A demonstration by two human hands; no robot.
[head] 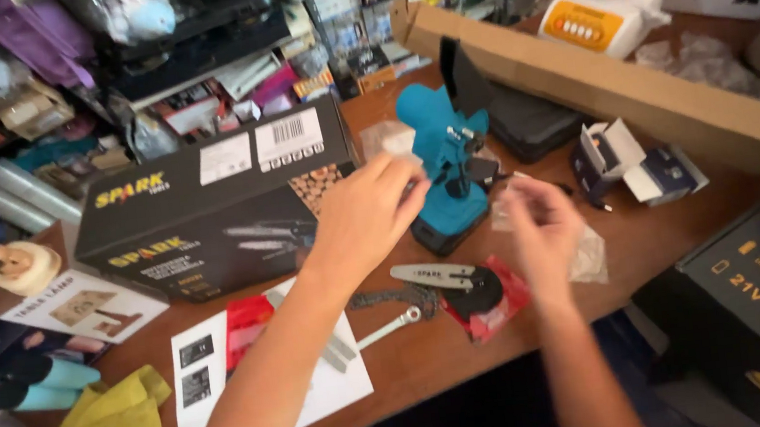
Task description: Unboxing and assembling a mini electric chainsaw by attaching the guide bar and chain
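Blue saw (446, 164) is meeting my outstretched left hand (369, 213), fingers loosely curled; my right hand (543, 225) (blurred) is pinching a plastic bag (585, 256).

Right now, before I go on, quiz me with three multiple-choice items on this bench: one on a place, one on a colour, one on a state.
1. Where does the guide bar lie?
A. On the wooden table, near the edge closest to the person
B. On top of the black box
C. Inside the long cardboard box

2. What colour is the power tool body?
A. Orange
B. Blue
C. Yellow

3. How is the left hand just now?
A. Flat on the paper sheet
B. Closed around the wrench
C. Raised beside the power tool, fingers at it

Answers:
1. A, it lies on the table beside the chain and a red pouch.
2. B, its housing is blue above a black base.
3. C, the fingertips reach the tool's side, while the right hand hovers, blurred, at a clear plastic bag.
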